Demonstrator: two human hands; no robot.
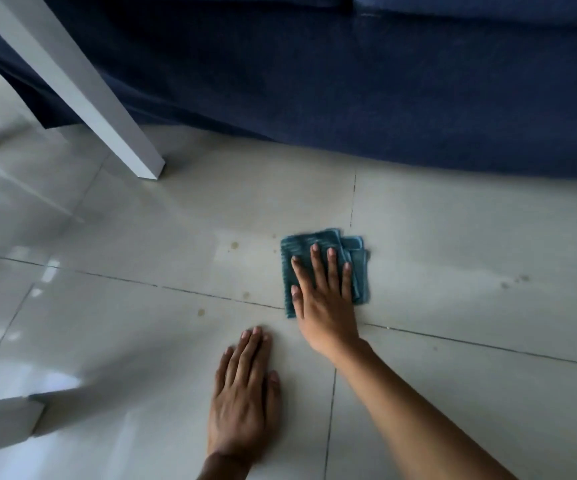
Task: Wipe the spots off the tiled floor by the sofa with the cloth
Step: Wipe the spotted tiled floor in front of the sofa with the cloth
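Note:
A folded teal cloth [358, 258] lies flat on the pale tiled floor [470, 244] in front of the dark blue sofa [384, 98]. My right hand [325, 299] presses flat on the cloth, fingers spread, palm covering its lower part. My left hand [245, 396] rests flat on a bare tile nearer to me, fingers together, holding nothing. Brownish spots [234, 245] mark the tile left of the cloth. More spots [200, 311] sit near the grout line, and a small cluster of spots [515, 281] lies to the right.
A white table leg [107, 109] slants down to the floor at upper left, close to the sofa's edge. Another white leg [0, 424] stands at lower left. The sofa's skirt runs across the whole top.

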